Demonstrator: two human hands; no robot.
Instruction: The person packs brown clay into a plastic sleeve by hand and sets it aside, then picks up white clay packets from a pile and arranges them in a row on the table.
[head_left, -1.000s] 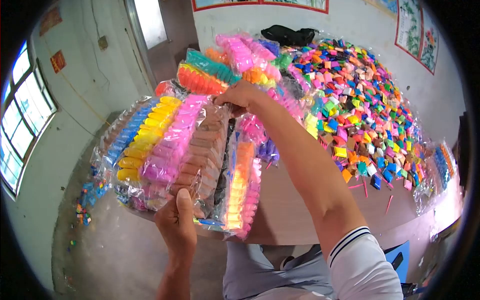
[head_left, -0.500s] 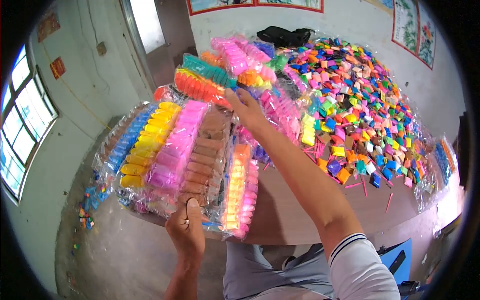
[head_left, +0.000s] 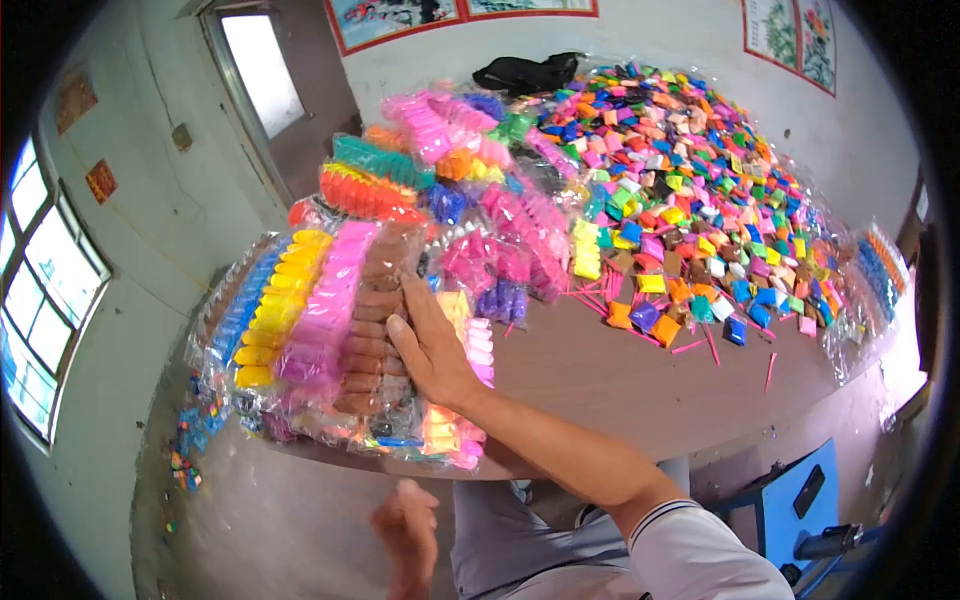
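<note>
My right hand (head_left: 432, 345) lies with its fingers stretched out on a clear bag of brown packets (head_left: 372, 335). Left of that bag are bagged rows of pink packets (head_left: 328, 300), yellow packets (head_left: 283, 310) and blue packets (head_left: 243, 315), stacked at the table's left end. Orange packets (head_left: 440, 428) show partly under my right wrist. Away from the bags, in front of the table edge, hangs my left hand (head_left: 405, 525). Its fingers are curled in, and nothing shows in them.
A large heap of small colourful packets (head_left: 690, 190) covers the back right of the brown table (head_left: 600, 400). Pink sticks (head_left: 712, 345) lie loose before it. More bagged rows (head_left: 380, 180) stand behind. A blue stool (head_left: 790, 500) is at the lower right; scattered packets (head_left: 190, 450) lie on the floor.
My right hand has come from the orange-red bag at the back down onto the brown packets. My left hand has let go of the brown bag's near edge and dropped below the table edge.
</note>
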